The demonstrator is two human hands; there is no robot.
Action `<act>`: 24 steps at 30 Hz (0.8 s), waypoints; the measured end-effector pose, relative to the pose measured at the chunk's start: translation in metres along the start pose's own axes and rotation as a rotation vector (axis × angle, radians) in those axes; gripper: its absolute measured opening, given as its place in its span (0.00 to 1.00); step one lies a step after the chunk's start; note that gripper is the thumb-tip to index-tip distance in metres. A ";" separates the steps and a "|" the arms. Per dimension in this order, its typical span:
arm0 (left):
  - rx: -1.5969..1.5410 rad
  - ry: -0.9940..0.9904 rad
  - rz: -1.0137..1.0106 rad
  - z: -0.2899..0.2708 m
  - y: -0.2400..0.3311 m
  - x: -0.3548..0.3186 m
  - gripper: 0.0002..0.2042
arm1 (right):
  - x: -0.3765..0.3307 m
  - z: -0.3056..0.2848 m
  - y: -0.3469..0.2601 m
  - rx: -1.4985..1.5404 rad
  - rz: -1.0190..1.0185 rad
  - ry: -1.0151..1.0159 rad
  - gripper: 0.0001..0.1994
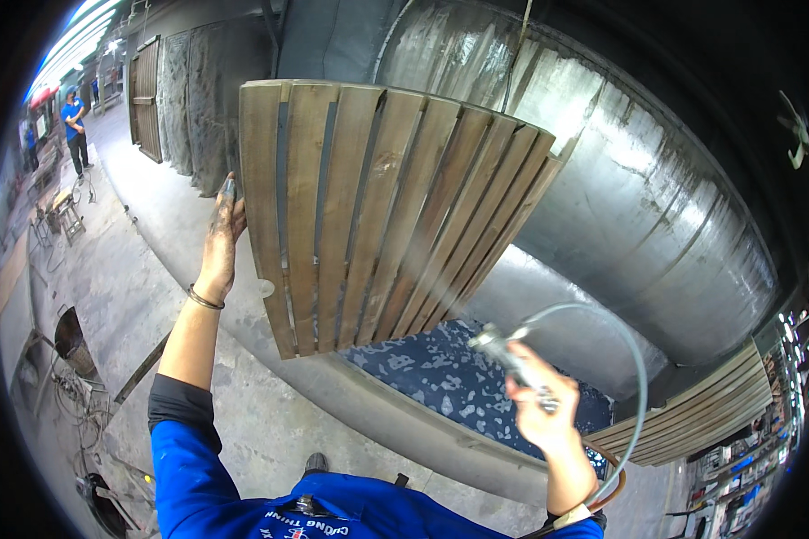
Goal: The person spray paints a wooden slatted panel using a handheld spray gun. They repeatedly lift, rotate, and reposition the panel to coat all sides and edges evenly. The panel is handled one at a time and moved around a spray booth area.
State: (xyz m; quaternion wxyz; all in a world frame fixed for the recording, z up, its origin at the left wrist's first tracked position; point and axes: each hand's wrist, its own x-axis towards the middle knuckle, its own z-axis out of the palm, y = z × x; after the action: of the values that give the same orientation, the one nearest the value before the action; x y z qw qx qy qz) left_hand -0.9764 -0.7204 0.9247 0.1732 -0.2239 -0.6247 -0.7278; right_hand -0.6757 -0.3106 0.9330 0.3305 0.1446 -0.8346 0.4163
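Note:
A brown slatted wooden panel point(346, 216) hangs tilted in front of me from a thin wire. My left hand point(220, 238), its fingers stained dark, grips the panel's left edge; one finger points up along the wood, and part of the grip is hidden. In my right hand point(544, 400) is a metal spray gun point(503, 350), slightly blurred, fingers wrapped round its handle. A pale mist streams from its nozzle onto the lower right slats. A clear grey hose point(641, 377) loops from the gun down toward my right forearm.
Behind the panel curves a shiny metal wall point(638, 171). Below lies a trough of dark liquid with pale flecks point(440, 377), edged by a curb point(395, 409). Another slatted panel point(701, 409) is at right, one more point(144, 99) far left. A person in blue point(74, 126) stands far left.

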 end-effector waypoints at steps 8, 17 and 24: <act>-0.034 -0.057 0.014 -0.010 0.007 0.002 0.38 | -0.034 0.063 0.026 -0.170 0.402 -0.568 0.28; 0.078 -0.066 0.091 -0.021 0.009 0.001 0.39 | 0.039 -0.003 -0.053 0.164 -0.111 0.379 0.49; 0.090 -0.013 0.048 -0.020 0.014 -0.006 0.39 | 0.042 0.030 -0.032 0.133 -0.145 0.002 0.38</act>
State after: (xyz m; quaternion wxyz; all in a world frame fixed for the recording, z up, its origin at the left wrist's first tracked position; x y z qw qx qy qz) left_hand -0.9660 -0.7422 0.9308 0.1964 -0.2355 -0.6524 -0.6931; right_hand -0.7031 -0.3530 0.9674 0.3504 0.2260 -0.7921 0.4458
